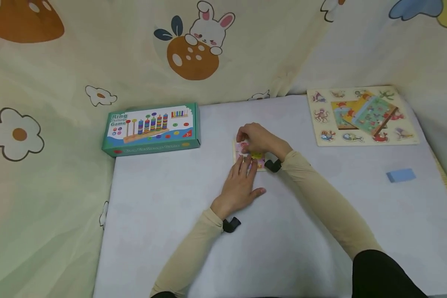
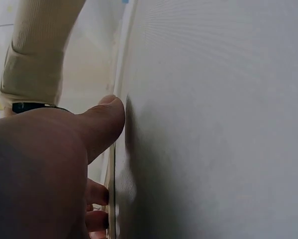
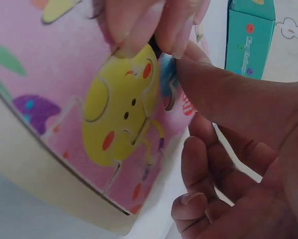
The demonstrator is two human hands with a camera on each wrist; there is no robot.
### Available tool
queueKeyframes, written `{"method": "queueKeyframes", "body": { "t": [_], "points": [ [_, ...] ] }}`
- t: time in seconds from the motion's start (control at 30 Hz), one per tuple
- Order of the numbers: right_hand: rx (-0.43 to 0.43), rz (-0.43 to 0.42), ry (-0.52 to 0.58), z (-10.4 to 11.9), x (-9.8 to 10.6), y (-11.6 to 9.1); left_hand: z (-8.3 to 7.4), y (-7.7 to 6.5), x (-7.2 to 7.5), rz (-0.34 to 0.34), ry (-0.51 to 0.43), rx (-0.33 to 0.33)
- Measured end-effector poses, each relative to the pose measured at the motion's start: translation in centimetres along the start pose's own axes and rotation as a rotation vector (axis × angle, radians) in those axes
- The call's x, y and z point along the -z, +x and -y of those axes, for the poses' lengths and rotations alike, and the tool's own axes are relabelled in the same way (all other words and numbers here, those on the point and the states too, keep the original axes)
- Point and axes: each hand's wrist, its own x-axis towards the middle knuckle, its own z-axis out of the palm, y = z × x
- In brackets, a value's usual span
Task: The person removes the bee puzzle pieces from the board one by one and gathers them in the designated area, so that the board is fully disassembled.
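On the worktop [image 1: 164, 186], puzzle board [image 3: 69, 74] judged light, stiff, best edge-held; left hand [image 1: 236, 189] lay on it, fingers [image 1: 244, 165] straight; right hand [image 1: 260, 138] pinched a blue piece [image 3: 167, 74].

Gap between box [image 1: 150, 129] (left) and puzzle [image 3: 114, 119]

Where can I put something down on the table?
There's bare table between the green box and the left sleeve, and more in front of the blue block, beside the right sleeve. It's crowded at the pink puzzle, under the left hand and right hand, and on the big board where smaller boards lie.
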Motion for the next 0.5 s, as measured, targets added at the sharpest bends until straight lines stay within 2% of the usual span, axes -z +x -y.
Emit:
{"method": "queueKeyframes", "body": {
  "t": [0.5],
  "points": [
    [0.053, -0.021, 0.032, -0.75, -0.13, -0.45, -0.12, -0.09, -0.03, -0.006, 0.016, -0.007]
  ]
}}
